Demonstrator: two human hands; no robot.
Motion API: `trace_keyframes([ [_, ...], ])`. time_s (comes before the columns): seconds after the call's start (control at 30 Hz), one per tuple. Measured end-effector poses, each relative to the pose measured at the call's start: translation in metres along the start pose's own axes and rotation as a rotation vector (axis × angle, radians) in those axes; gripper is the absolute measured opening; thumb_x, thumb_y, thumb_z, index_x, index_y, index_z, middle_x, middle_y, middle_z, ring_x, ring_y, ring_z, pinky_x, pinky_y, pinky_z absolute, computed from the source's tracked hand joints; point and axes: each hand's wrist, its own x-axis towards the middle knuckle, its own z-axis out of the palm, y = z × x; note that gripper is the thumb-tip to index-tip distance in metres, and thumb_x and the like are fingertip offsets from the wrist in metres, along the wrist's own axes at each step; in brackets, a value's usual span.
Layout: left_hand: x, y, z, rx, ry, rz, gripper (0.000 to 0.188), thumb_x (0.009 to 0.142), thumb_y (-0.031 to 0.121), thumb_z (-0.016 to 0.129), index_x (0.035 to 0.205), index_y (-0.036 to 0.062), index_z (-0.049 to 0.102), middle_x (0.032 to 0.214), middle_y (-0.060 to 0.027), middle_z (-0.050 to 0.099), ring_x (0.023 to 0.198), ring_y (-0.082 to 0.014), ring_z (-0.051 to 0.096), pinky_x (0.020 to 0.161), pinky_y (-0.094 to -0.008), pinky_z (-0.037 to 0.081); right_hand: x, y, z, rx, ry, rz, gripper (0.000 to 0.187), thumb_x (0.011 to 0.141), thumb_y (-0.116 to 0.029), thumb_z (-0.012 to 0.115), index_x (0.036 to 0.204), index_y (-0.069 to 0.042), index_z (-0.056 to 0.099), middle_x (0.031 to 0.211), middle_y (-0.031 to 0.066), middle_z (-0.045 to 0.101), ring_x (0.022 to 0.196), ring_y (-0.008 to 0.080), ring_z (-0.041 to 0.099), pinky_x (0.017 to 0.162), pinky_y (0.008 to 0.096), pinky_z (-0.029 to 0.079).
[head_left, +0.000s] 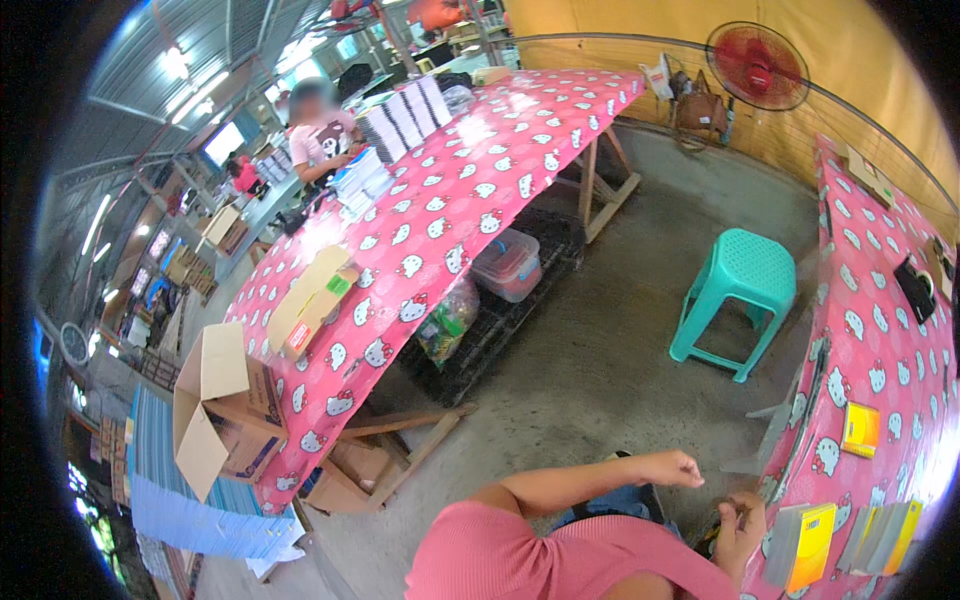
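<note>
My left hand (pixel 674 468) hangs over the floor in front of the right-hand table, its fingers curled closed. Closer to that table's edge, my right hand (pixel 740 525) has its fingers bent in toward the thumb. Whatever either hand may hold is too small or too hidden to make out. Just right of my right hand stands a stack of yellow-covered books (pixel 808 548) on the pink patterned tabletop. Beside it is a second yellow-covered stack (pixel 885 540), leaning a little. Farther up the same table lies a single small yellow book (pixel 861 430).
A green plastic stool (pixel 740 290) stands on the concrete floor. The long pink-covered table (pixel 440 230) at left carries book stacks (pixel 405 115) and an open carton (pixel 232 415). Behind it a person (pixel 318 140) handles books. A red fan (pixel 757 66) hangs on the wall.
</note>
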Motion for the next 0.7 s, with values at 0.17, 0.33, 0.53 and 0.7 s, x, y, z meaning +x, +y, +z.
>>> trace_keyframes([
  [0.17,-0.016,0.034,0.026,0.133,-0.447,-0.012,0.034,0.08,0.034,0.065,0.086,0.0011,0.066,0.079,-0.0034,0.064,0.075,-0.0096,0.055,0.065,-0.0269,0.044,-0.011,-0.007,-0.017,-0.082,0.186,0.001,0.019,0.073,-0.003,0.063,0.09,0.0,0.054,0.088,0.011,0.054,0.082,0.0231,0.051,0.076,0.0312,0.041],
  [0.33,-0.008,0.04,0.045,0.395,-0.562,0.08,0.025,0.076,0.025,0.068,0.081,0.0008,0.065,0.084,-0.0098,0.066,0.077,-0.0184,0.061,0.069,-0.0312,0.046,-0.029,0.003,-0.051,-0.148,0.284,-0.073,0.019,0.074,-0.003,0.064,0.091,-0.001,0.056,0.088,0.0112,0.054,0.081,0.0219,0.05,0.075,0.0305,0.041],
  [0.53,0.014,0.024,0.066,0.629,-0.379,0.195,0.02,0.069,0.019,0.068,0.074,0.0007,0.063,0.072,-0.0129,0.061,0.07,-0.027,0.059,0.061,-0.0364,0.045,-0.057,0.001,-0.091,-0.262,0.485,-0.111,0.021,0.077,0.005,0.057,0.097,0.001,0.053,0.093,0.0096,0.05,0.087,0.0211,0.049,0.075,0.0299,0.041],
  [0.7,0.017,0.014,0.076,0.64,-0.335,0.266,0.018,0.07,0.018,0.066,0.069,0.0001,0.062,0.069,-0.0144,0.057,0.065,-0.0291,0.056,0.057,-0.0386,0.043,-0.077,0.008,-0.124,-0.283,0.608,-0.049,0.019,0.078,0.003,0.056,0.097,0.002,0.055,0.098,0.0122,0.052,0.094,0.0239,0.051,0.082,0.0321,0.042],
])
